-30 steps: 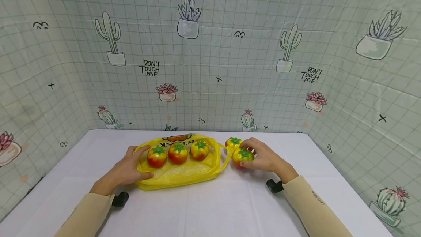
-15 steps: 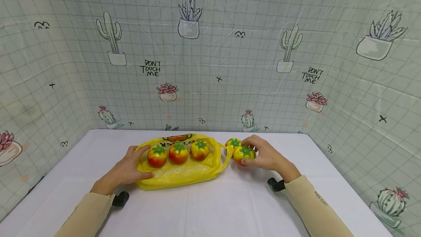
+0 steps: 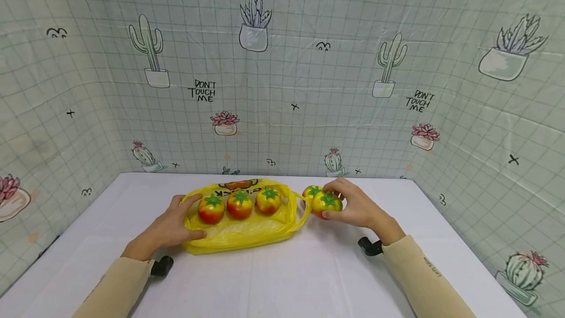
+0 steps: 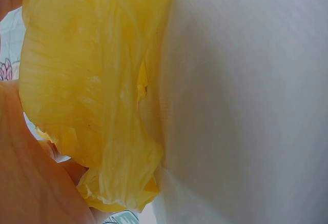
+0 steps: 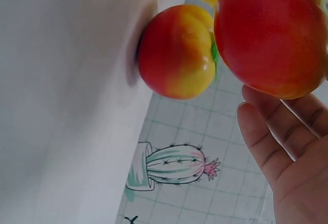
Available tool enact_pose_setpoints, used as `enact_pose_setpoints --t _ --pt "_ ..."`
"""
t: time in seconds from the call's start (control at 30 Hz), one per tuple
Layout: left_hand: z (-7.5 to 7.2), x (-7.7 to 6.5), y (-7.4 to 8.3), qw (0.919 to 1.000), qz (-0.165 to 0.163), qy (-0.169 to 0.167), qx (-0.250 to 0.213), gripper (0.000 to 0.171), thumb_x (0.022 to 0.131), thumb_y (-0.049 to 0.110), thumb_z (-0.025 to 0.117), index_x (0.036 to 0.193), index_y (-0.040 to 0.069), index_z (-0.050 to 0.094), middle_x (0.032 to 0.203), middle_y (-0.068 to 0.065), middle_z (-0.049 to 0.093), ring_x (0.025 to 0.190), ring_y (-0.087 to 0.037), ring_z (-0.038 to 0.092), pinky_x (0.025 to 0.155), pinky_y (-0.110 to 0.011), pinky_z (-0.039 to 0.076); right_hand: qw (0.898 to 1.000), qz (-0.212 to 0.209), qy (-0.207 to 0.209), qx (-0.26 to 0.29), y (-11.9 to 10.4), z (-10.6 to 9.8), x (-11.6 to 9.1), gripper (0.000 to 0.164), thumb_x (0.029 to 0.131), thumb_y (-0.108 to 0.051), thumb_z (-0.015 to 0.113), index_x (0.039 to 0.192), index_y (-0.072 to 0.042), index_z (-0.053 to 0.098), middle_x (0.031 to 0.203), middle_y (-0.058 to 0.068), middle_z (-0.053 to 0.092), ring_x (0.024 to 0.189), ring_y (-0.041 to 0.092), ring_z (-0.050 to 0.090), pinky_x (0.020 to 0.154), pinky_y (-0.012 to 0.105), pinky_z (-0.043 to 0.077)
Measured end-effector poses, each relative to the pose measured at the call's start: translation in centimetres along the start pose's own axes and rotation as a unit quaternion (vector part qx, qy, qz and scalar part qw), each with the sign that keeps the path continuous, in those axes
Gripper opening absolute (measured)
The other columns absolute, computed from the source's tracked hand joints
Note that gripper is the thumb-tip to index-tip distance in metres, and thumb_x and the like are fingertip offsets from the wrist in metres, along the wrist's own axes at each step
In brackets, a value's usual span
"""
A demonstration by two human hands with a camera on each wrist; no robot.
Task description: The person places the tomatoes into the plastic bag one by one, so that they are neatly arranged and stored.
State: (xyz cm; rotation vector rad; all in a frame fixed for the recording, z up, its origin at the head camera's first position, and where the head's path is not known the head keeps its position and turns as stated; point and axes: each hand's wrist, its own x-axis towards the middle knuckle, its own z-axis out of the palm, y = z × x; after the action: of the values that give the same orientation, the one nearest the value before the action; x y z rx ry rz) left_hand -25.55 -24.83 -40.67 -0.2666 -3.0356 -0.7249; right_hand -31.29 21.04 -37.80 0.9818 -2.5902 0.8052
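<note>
My left hand (image 3: 173,225) holds the left end of a yellow plastic bag (image 3: 238,244), thumb at the near side and fingers at the far side of its mouth. In the left wrist view crinkled bag film (image 4: 92,80) hangs beside the palm, hiding part of the fingers. Three red-and-yellow tomatoes with green star-shaped tops, the middle one (image 3: 239,205) among them, sit in a row within the bag's mouth. My right hand (image 3: 356,207) grips another tomato (image 3: 325,204) right of the bag; the right wrist view shows this tomato (image 5: 271,34) raised off the table.
One more tomato (image 3: 311,192) stands on the white tabletop (image 3: 282,283), just behind the held one. The bag's handle loop (image 3: 304,212) stretches right, close to both tomatoes. A cactus-printed cloth wall (image 3: 273,126) rises behind the table and along both sides.
The right hand has lifted the gripped tomato slightly, so it now covers more of the tomato behind. My left hand and the bag have stayed in place.
</note>
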Motion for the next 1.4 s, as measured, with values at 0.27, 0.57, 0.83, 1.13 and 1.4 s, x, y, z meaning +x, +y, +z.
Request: enact_pose_setpoints --t 0.27,0.57,0.83,1.13,1.4 --pt "0.0 0.0 -0.1 1.0000 -0.005 -0.005 -0.004 0.098 0.070 0.053 0.077 0.147 0.013 0.031 0.140 -0.027 0.023 0.116 -0.050 0.045 0.090 -0.066 0.040 1.000 -0.006 -0.009 0.004 -1.1 0.3 0.1 0.044 0.073 -0.033 0.081 0.110 -0.026 0.059 0.104 -0.012 0.052 0.092 0.010 0.050 0.078 0.037 0.050" --pt "0.0 0.1 0.0 1.0000 -0.005 -0.001 0.002 0.097 0.071 0.053 0.076 0.146 0.012 0.032 0.139 -0.027 0.024 0.115 -0.050 0.046 0.090 -0.066 0.041 0.999 -0.032 -0.011 0.011 -2.0 0.7 0.3 0.044 0.073 -0.033 0.081 0.111 -0.028 0.059 0.107 -0.012 0.052 0.093 0.010 0.051 0.078 0.031 0.051" --pt "-0.1 0.1 0.2 1.0000 -0.004 -0.004 0.001 0.097 0.071 0.054 0.076 0.146 0.012 0.031 0.139 -0.028 0.023 0.115 -0.051 0.046 0.089 -0.066 0.041 0.998 -0.053 -0.013 0.014 -2.7 1.0 0.5 0.045 0.073 -0.035 0.082 0.111 -0.028 0.059 0.107 -0.013 0.051 0.094 0.009 0.050 0.079 0.029 0.050" --pt "0.0 0.0 -0.1 1.0000 -0.006 -0.007 -0.002 0.098 0.070 0.054 0.076 0.147 0.013 0.031 0.139 -0.027 0.023 0.115 -0.051 0.045 0.090 -0.066 0.040 0.996 -0.086 -0.019 0.019 -4.5 1.8 1.7 0.044 0.076 -0.039 0.079 0.113 -0.027 0.059 0.108 -0.013 0.051 0.093 0.007 0.051 0.076 0.027 0.050" --pt "-0.1 0.1 0.0 0.9999 -0.007 -0.010 -0.003 0.099 0.070 0.055 0.076 0.147 0.013 0.030 0.140 -0.027 0.022 0.116 -0.051 0.045 0.090 -0.066 0.040 0.995 -0.094 -0.026 0.016 -6.5 3.8 3.6 0.044 0.077 -0.039 0.076 0.115 -0.025 0.058 0.109 -0.013 0.050 0.096 0.005 0.051 0.081 0.026 0.049"
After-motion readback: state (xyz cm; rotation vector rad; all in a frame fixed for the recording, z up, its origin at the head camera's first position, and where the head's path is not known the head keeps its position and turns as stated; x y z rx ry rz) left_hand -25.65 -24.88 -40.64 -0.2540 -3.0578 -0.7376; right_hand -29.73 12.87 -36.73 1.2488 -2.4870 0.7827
